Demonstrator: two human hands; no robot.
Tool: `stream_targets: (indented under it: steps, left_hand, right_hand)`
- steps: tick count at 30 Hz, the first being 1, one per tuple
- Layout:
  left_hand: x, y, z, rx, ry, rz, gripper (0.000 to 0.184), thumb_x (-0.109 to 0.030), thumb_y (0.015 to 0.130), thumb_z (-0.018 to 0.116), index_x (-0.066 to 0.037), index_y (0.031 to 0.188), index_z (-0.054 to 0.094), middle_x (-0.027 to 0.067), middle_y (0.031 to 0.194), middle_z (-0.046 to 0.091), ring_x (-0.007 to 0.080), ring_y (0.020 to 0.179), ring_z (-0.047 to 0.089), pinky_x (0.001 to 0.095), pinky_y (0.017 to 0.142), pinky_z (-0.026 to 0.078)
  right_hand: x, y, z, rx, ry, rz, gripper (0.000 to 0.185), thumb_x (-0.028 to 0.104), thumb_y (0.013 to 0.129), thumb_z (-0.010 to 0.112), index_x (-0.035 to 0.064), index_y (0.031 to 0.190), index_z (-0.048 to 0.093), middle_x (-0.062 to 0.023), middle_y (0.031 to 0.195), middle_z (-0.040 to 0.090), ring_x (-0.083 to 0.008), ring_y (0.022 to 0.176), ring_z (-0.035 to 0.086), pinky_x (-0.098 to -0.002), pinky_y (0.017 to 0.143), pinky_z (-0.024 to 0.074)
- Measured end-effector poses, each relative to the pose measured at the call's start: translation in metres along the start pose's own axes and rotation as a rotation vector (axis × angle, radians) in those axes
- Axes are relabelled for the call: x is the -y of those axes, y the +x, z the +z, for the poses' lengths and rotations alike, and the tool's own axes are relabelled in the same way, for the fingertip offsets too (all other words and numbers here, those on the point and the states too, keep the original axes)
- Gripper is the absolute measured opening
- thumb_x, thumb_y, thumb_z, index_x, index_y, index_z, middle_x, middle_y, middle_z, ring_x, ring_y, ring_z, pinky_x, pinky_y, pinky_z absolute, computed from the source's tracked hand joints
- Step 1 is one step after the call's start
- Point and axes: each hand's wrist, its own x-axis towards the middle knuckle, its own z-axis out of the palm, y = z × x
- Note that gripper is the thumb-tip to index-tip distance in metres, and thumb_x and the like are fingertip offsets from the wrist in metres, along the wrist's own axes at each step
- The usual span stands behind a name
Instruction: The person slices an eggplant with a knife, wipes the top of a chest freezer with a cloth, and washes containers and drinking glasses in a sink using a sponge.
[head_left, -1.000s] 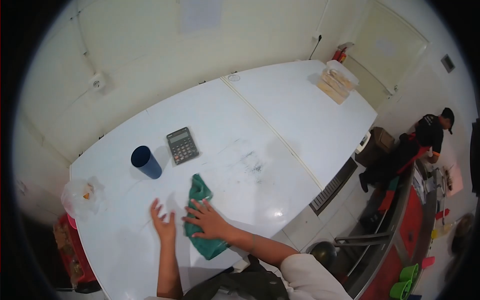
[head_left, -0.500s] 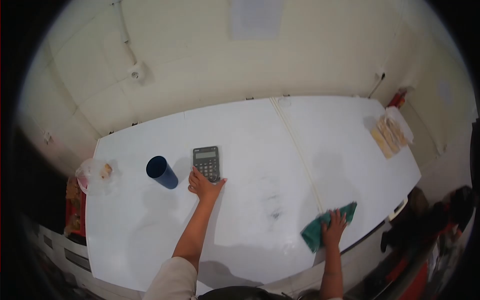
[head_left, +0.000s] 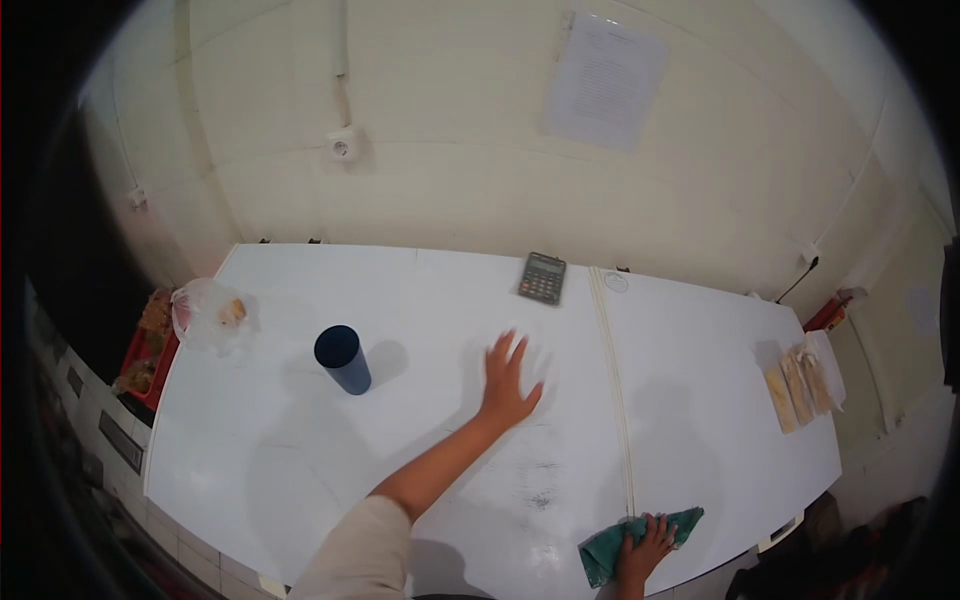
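Observation:
My left hand is over the middle of the white table, fingers spread, holding nothing. Just beyond its fingertips lies a grey calculator, close to the wall-side edge. A dark blue cup stands to the left of that hand. Near the front edge on the right, my right hand rests on a green cloth, its fingers spread over the fabric. Dark smudges mark the tabletop between the two hands.
A clear plastic bag with food sits at the table's left end, beside a red crate. Packaged bread-like pieces lie at the right end. A seam crosses the table. The wall bears a socket and a paper.
The calculator has moved back and right, towards the wall, and my left hand has let go of it. My right hand and the cloth went from front centre to the right. The view has turned.

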Motion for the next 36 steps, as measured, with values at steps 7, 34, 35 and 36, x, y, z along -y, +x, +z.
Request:
stream_targets:
  steps: [7, 34, 35, 36]
  left_hand:
    - [0.092, -0.083, -0.164, -0.644, 0.219, -0.628, 0.109, -0.018, 0.056, 0.087, 0.003, 0.135, 0.014, 0.0222, 0.140, 0.015, 0.0371, 0.130, 0.022, 0.0484, 0.105, 0.026]
    - [0.418, 0.050, -0.170, -0.518, 0.434, -0.685, 0.106, -0.039, 0.048, 0.089, 0.007, 0.129, 0.038, 0.0252, 0.122, 0.049, 0.0372, 0.115, 0.047, 0.0424, 0.098, 0.038]
    - [0.406, 0.048, -0.169, -0.516, 0.484, -0.702, 0.110, -0.040, 0.047, 0.090, 0.007, 0.131, 0.035, 0.0263, 0.124, 0.046, 0.0381, 0.117, 0.044, 0.0436, 0.101, 0.036]
    - [0.402, 0.035, -0.164, -0.530, 0.452, -0.595, 0.114, -0.039, 0.047, 0.090, 0.006, 0.133, 0.031, 0.0263, 0.128, 0.040, 0.0379, 0.121, 0.039, 0.0447, 0.104, 0.032]
  right_hand:
    - [0.010, 0.003, 0.007, 0.013, -0.092, 0.017, 0.053, 0.029, 0.077, 0.058, 0.0118, 0.126, 0.047, -0.0140, 0.142, 0.033, -0.0415, 0.136, 0.015, -0.0642, 0.105, 0.0081]
    - [0.199, -0.002, 0.057, 0.072, 0.197, -0.338, 0.073, 0.038, 0.072, 0.069, 0.0113, 0.135, 0.042, -0.0247, 0.130, 0.043, -0.0475, 0.129, 0.024, -0.0562, 0.105, 0.0191]
    - [0.246, -0.019, 0.049, 0.301, 0.229, -0.468, 0.073, 0.033, 0.067, 0.071, 0.0104, 0.132, 0.046, -0.0248, 0.128, 0.044, -0.0464, 0.128, 0.026, -0.0554, 0.106, 0.0193]
    - [0.273, -0.049, 0.071, 0.399, 0.374, -0.738, 0.075, 0.029, 0.062, 0.073, 0.0096, 0.130, 0.049, -0.0243, 0.128, 0.043, -0.0443, 0.127, 0.028, -0.0549, 0.106, 0.0196]
